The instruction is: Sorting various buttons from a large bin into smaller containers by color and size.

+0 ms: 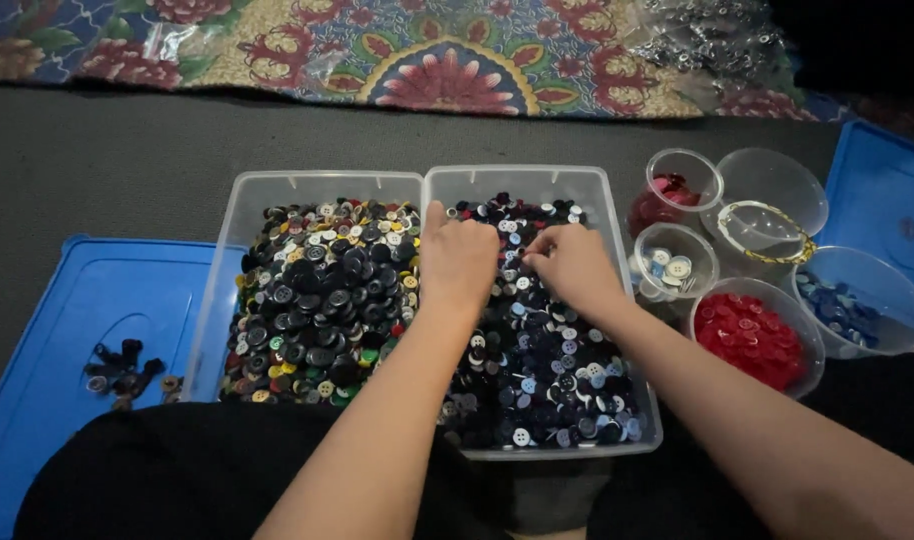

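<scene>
Two clear plastic bins stand side by side on the dark floor. The left bin (235, 215) is full of mixed dark, yellow and green buttons. The right bin (605, 205) holds mostly dark blue, black and white buttons. Both my hands are over the right bin's far half. My left hand (458, 260) rests curled on the buttons, knuckles up. My right hand (573, 262) has its fingertips pinched down among the buttons near the middle; whether a button is between them is hidden.
A blue lid (67, 340) at the left carries a few dark buttons (122, 367). Right of the bins stand clear cups: red buttons (752, 338), blue buttons (845, 310), white and pale buttons (669, 268), a red-filled cup (667, 195). Another blue lid (882, 200) lies far right. A patterned rug (447, 60) lies beyond.
</scene>
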